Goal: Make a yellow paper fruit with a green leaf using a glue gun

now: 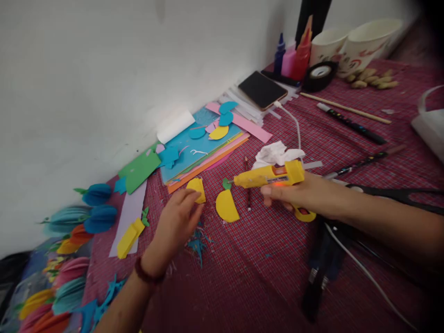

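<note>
My right hand [294, 194] is closed around a yellow glue gun [267, 175], whose nozzle points left. The nozzle tip is at a small green paper leaf [226, 183], just above a yellow paper half circle [227, 206] on the cloth. My left hand [176, 219], with a dark band at the wrist, has its fingers bent onto a folded yellow paper piece [197, 189]. The fingers cover part of that piece. Blue paper scraps [197, 246] lie below the left hand, and a thin pencil [247, 182] lies beneath the glue gun.
Coloured paper sheets [208, 152] and a phone [262, 89] on a charging cable lie by the wall. Paper cups [369, 44], glue bottles [301, 60] and black tape [319, 76] stand at the back right. Folded paper fruits [71, 266] line the left; scissors [391, 193] lie near my right forearm.
</note>
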`<act>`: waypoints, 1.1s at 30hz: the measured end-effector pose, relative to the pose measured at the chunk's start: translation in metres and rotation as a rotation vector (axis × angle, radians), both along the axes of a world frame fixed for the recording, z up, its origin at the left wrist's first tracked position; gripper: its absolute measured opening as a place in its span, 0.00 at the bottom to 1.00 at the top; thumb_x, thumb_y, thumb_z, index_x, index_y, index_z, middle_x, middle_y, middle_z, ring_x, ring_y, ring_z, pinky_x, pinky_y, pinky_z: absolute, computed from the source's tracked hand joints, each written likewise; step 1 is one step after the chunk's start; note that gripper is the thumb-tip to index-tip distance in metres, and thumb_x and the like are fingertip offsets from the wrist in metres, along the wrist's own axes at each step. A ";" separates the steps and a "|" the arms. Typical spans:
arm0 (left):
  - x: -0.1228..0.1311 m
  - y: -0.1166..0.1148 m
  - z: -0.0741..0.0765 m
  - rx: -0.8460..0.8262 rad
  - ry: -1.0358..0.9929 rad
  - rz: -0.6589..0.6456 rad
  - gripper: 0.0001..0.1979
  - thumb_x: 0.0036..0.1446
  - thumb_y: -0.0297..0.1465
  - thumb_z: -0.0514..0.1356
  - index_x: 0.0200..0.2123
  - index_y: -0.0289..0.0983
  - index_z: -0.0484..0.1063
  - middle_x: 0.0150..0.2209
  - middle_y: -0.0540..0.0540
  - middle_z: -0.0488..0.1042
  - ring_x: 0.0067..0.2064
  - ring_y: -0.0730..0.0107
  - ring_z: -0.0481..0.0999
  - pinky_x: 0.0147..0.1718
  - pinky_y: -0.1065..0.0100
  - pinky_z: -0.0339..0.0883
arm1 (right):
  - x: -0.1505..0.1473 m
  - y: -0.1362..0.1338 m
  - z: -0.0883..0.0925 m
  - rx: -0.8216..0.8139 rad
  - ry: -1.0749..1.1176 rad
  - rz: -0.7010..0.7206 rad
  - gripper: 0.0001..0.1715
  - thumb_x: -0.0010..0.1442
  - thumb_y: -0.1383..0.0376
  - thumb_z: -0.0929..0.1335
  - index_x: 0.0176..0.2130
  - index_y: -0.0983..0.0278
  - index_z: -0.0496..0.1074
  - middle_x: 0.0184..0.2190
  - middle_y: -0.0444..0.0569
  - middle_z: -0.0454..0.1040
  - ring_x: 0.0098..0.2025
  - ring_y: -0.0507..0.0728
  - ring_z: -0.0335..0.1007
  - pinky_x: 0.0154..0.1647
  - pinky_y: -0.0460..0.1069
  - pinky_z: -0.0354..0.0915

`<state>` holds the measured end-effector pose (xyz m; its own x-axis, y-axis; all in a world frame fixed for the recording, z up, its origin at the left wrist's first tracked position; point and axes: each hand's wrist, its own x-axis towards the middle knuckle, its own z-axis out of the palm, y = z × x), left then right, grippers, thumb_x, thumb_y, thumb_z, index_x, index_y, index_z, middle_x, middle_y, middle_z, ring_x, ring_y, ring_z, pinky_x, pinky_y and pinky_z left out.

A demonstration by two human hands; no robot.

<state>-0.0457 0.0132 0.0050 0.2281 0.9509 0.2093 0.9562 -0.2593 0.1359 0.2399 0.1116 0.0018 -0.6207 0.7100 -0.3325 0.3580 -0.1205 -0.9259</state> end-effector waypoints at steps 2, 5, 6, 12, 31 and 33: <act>-0.020 0.009 -0.001 -0.075 -0.111 0.052 0.13 0.57 0.30 0.61 0.46 0.37 0.72 0.48 0.40 0.76 0.51 0.57 0.75 0.51 0.52 0.70 | -0.001 0.000 0.002 -0.009 -0.029 -0.009 0.22 0.55 0.49 0.67 0.27 0.65 0.71 0.14 0.41 0.61 0.17 0.48 0.55 0.15 0.43 0.51; -0.033 0.020 -0.007 -0.149 -0.190 0.148 0.17 0.52 0.32 0.63 0.47 0.38 0.71 0.46 0.42 0.77 0.47 0.60 0.77 0.48 0.56 0.72 | -0.001 0.000 0.004 -0.027 -0.056 -0.009 0.21 0.55 0.49 0.67 0.28 0.65 0.71 0.15 0.41 0.60 0.18 0.49 0.56 0.17 0.44 0.54; -0.033 0.022 -0.009 -0.149 -0.194 0.176 0.18 0.52 0.32 0.63 0.47 0.37 0.71 0.45 0.42 0.77 0.45 0.61 0.77 0.46 0.57 0.73 | -0.001 0.001 0.004 -0.029 -0.049 -0.007 0.21 0.55 0.49 0.67 0.28 0.65 0.71 0.15 0.41 0.59 0.18 0.50 0.56 0.17 0.45 0.54; -0.010 0.026 -0.017 -0.098 -0.148 0.292 0.18 0.50 0.32 0.62 0.46 0.34 0.68 0.45 0.39 0.74 0.47 0.55 0.73 0.47 0.53 0.69 | 0.001 0.000 0.003 -0.016 -0.037 0.023 0.22 0.55 0.48 0.67 0.28 0.64 0.71 0.16 0.41 0.60 0.19 0.50 0.57 0.19 0.46 0.54; 0.015 0.045 -0.023 -0.042 -0.055 0.553 0.05 0.50 0.27 0.58 0.33 0.36 0.67 0.38 0.40 0.73 0.45 0.56 0.72 0.46 0.57 0.65 | -0.001 -0.005 0.004 0.007 0.072 0.009 0.17 0.57 0.53 0.70 0.31 0.66 0.70 0.23 0.43 0.69 0.18 0.45 0.56 0.16 0.42 0.54; 0.012 0.048 -0.025 -0.042 -0.091 0.593 0.05 0.48 0.26 0.58 0.32 0.36 0.67 0.36 0.41 0.73 0.42 0.58 0.73 0.44 0.59 0.65 | -0.001 -0.006 0.007 0.011 0.043 0.020 0.17 0.57 0.54 0.69 0.29 0.65 0.69 0.21 0.42 0.67 0.17 0.46 0.55 0.16 0.42 0.53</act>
<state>-0.0341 0.0615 -0.0202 -0.3605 0.9185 0.1624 0.9203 0.3219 0.2225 0.2389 0.1055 0.0091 -0.6489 0.7004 -0.2973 0.3197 -0.1036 -0.9418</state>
